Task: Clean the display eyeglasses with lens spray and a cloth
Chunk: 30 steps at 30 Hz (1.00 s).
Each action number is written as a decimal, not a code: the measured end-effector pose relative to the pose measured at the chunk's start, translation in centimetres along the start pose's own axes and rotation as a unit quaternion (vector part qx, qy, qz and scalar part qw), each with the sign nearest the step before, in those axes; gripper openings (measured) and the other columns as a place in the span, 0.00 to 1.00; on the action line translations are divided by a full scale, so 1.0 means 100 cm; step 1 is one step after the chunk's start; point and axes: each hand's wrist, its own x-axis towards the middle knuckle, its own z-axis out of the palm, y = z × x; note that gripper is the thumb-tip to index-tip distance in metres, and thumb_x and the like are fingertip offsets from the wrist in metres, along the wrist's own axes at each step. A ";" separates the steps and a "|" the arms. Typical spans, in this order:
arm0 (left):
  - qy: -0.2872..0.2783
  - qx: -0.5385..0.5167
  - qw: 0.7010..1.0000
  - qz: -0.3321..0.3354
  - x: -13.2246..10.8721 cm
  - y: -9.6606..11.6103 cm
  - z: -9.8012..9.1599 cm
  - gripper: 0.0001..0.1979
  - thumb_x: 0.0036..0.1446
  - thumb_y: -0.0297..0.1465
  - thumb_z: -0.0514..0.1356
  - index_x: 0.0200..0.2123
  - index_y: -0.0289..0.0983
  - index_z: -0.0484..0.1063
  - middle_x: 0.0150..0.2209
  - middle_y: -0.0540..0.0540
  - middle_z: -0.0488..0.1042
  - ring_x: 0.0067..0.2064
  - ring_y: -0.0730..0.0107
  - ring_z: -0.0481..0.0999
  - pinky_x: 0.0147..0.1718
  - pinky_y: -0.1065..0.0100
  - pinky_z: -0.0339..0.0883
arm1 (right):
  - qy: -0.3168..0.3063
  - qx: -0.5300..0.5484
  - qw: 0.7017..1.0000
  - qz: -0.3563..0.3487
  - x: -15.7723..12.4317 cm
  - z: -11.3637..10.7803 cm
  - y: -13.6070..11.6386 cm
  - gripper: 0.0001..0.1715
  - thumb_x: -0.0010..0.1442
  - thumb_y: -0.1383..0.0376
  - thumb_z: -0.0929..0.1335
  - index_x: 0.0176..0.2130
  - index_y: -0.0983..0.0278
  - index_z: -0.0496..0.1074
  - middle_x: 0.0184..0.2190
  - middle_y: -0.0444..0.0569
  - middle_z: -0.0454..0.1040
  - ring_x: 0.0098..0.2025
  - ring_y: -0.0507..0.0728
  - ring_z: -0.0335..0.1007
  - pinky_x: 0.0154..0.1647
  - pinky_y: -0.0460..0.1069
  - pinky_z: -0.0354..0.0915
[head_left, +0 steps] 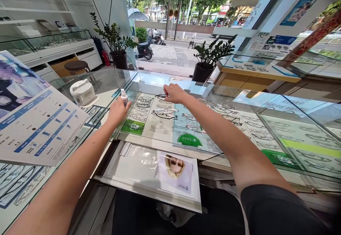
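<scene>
My left hand (118, 111) is wrapped round a small white spray bottle (124, 95), upright at the left side of the glass display counter (160, 140). Farther out, my right hand (173, 93) pinches a dark-framed pair of eyeglasses (160, 96) above the counter. The fingertips partly cover that frame. Nearer to me, between the two hands, other dark eyeglasses (164, 113) lie at the counter. Rows of eyeglass frames (141, 107) show through the glass, with a green card (133, 127) below them.
An open drawer (114, 167) with a printed portrait card (176, 174) juts out before me. A price board (39, 121) stands on the left, a white appliance (84, 92) beyond it. Potted plants (118, 46) flank the glass front.
</scene>
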 end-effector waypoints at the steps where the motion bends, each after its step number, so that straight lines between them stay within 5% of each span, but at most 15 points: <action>1: -0.001 0.000 1.000 0.001 0.000 0.000 0.000 0.25 0.75 0.48 0.50 0.58 0.33 0.67 0.53 0.26 0.80 0.57 0.34 0.79 0.54 0.48 0.70 | -0.005 0.000 1.000 0.002 0.003 0.005 0.003 0.13 0.59 0.69 0.70 0.44 0.60 0.64 0.41 0.55 0.79 0.50 0.67 0.67 0.51 0.56 0.56; 13: 0.001 -0.004 1.000 0.002 0.002 -0.003 0.003 0.24 0.75 0.48 0.51 0.58 0.34 0.68 0.54 0.26 0.79 0.56 0.34 0.79 0.53 0.48 0.70 | -0.026 -0.005 1.000 0.011 -0.001 0.027 0.006 0.16 0.59 0.64 0.73 0.45 0.60 0.66 0.43 0.55 0.77 0.52 0.68 0.68 0.53 0.57 0.57; 21: 0.006 -0.004 1.000 0.006 0.001 -0.001 0.001 0.25 0.75 0.48 0.51 0.59 0.34 0.68 0.53 0.26 0.79 0.57 0.33 0.79 0.55 0.48 0.69 | -0.048 0.001 0.998 0.033 -0.015 0.009 -0.008 0.19 0.60 0.62 0.74 0.48 0.62 0.68 0.56 0.59 0.75 0.57 0.69 0.66 0.56 0.58 0.58; 24: 0.003 -0.004 1.000 0.005 0.001 -0.001 0.000 0.25 0.75 0.48 0.51 0.59 0.34 0.68 0.53 0.26 0.79 0.57 0.33 0.79 0.55 0.48 0.70 | -0.024 0.045 0.999 0.019 -0.031 -0.019 -0.030 0.15 0.62 0.65 0.73 0.47 0.62 0.70 0.58 0.58 0.73 0.56 0.68 0.66 0.54 0.57 0.60; 27: 0.005 -0.003 1.000 0.004 0.001 -0.001 0.000 0.24 0.74 0.48 0.52 0.59 0.34 0.68 0.54 0.27 0.80 0.57 0.34 0.79 0.55 0.48 0.70 | 0.047 0.113 0.991 -0.046 -0.065 -0.048 -0.075 0.07 0.67 0.71 0.66 0.45 0.61 0.69 0.49 0.54 0.76 0.52 0.63 0.68 0.52 0.55 0.61; 30: 0.007 0.004 1.000 0.002 0.000 0.001 0.000 0.25 0.75 0.48 0.51 0.59 0.33 0.68 0.54 0.27 0.79 0.57 0.35 0.79 0.55 0.49 0.70 | 0.017 0.170 0.975 -0.142 -0.111 -0.046 -0.129 0.11 0.68 0.75 0.63 0.44 0.60 0.69 0.45 0.50 0.77 0.46 0.59 0.70 0.48 0.52 0.62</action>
